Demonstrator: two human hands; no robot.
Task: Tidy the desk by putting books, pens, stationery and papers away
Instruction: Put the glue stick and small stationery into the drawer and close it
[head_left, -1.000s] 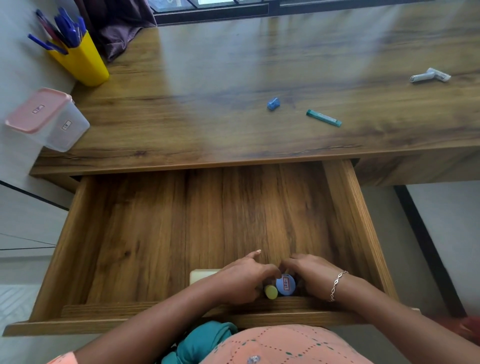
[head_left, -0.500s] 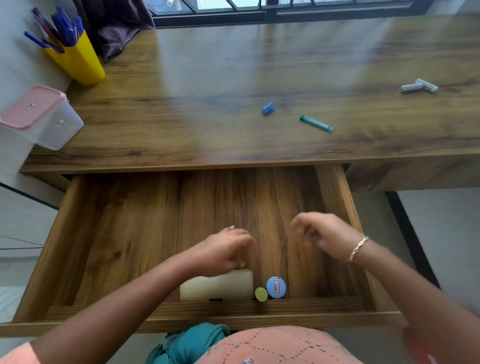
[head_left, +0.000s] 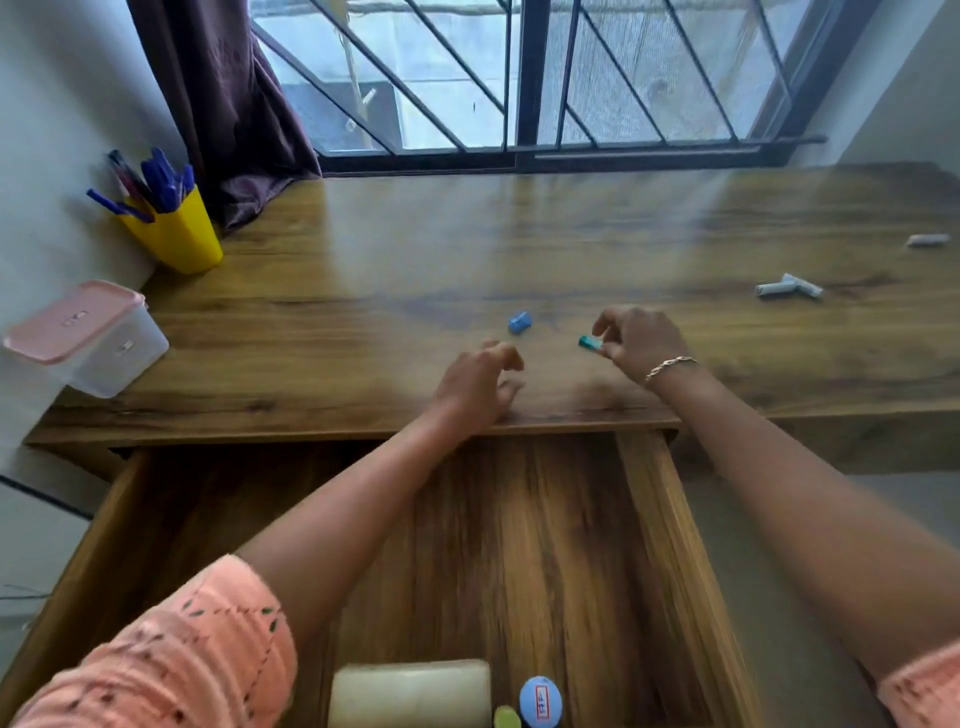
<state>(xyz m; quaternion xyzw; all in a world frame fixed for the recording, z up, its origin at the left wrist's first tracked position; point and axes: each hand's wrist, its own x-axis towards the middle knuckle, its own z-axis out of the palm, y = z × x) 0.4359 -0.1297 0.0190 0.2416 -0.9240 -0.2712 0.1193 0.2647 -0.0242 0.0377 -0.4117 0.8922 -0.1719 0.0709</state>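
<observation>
My right hand (head_left: 641, 340) is over the desk top (head_left: 363, 291), its fingers closed around a thin teal stick (head_left: 590, 342) whose left end pokes out. My left hand (head_left: 478, 382) hovers above the desk's front edge with curled fingers and holds nothing. A small blue object (head_left: 519, 322) lies just beyond my left hand. The open drawer (head_left: 670, 519) below holds a cream block (head_left: 410, 691), a round blue item (head_left: 540, 701) and a small yellow-green item (head_left: 506, 718) at its front.
A yellow cup of blue pens (head_left: 174, 228) and a clear box with a pink lid (head_left: 85, 338) stand at the desk's left. Grey-white tube pieces (head_left: 787, 287) and another (head_left: 927, 240) lie at the far right. A barred window (head_left: 519, 78) and curtain (head_left: 228, 104) stand behind.
Both hands left the drawer front and rose to the desk top. My right hand has closed on the teal stick; my left hand came near the small blue object. The view tilted up.
</observation>
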